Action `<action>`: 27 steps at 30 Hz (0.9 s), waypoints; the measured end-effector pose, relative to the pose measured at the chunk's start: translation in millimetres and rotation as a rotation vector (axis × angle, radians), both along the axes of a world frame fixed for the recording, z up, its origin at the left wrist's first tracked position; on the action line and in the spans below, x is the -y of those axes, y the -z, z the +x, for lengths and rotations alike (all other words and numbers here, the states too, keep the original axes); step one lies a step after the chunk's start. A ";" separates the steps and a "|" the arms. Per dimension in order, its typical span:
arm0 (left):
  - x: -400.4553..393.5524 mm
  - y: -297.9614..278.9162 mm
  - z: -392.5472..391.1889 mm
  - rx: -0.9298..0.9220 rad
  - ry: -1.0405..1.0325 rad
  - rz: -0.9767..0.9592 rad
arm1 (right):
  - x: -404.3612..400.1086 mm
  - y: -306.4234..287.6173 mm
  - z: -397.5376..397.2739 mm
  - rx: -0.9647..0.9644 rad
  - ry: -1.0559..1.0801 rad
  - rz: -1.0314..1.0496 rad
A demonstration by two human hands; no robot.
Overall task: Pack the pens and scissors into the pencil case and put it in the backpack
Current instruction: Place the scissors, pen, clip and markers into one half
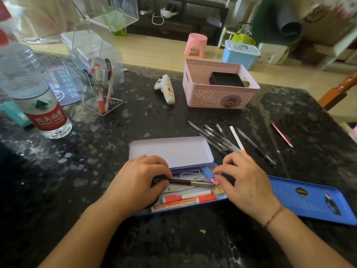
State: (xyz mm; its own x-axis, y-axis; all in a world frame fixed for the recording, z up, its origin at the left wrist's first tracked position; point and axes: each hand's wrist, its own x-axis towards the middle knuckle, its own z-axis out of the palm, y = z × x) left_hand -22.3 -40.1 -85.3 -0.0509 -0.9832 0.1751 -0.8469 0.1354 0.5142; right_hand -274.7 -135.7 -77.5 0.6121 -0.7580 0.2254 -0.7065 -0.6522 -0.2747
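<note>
Hands both at the open pencil case (pixel 174 151), near my edge of the counter (pixel 116 132). My left hand (pixel 135 182) pinches the dark pen (pixel 193 183) at its left end; my right hand (pixel 247 182) curls at the case's right end, and I cannot tell whether it grips the pen's other end. Pen lies across the tray, above scissors (pixel 179 189) and two red-capped markers (pixel 188 199). Risk: binder clips (pixel 204 172) crowd the tray's right end; pen may ride up on them and block the lid. Blue tray (pixel 309 200) lies just right, limiting elbow room. Farther right, loose pens (pixel 222 140) fan out, unpacked. Water bottle (pixel 40 105) stands at the left edge, pink basket (pixel 218 93) toward the far edge, open room between. Backpack not visible.
</note>
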 end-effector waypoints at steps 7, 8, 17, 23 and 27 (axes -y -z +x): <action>0.6 0.6 -1.4 0.033 -0.006 -0.012 | 10.1 -1.6 1.3 -0.144 -0.098 -0.110; 0.7 0.7 -1.3 0.033 -0.008 -0.010 | 10.0 -2.7 0.6 -0.166 -0.094 -0.128; -0.1 2.5 -1.0 0.024 -0.012 -0.008 | -6.6 -2.0 5.4 -0.090 -0.077 -0.074; -0.4 4.7 0.3 -0.019 -0.007 0.021 | -2.2 1.3 13.1 -0.106 -0.068 0.004; -0.4 5.0 2.9 -0.058 0.008 0.050 | -2.7 5.1 18.8 -0.078 -0.068 0.058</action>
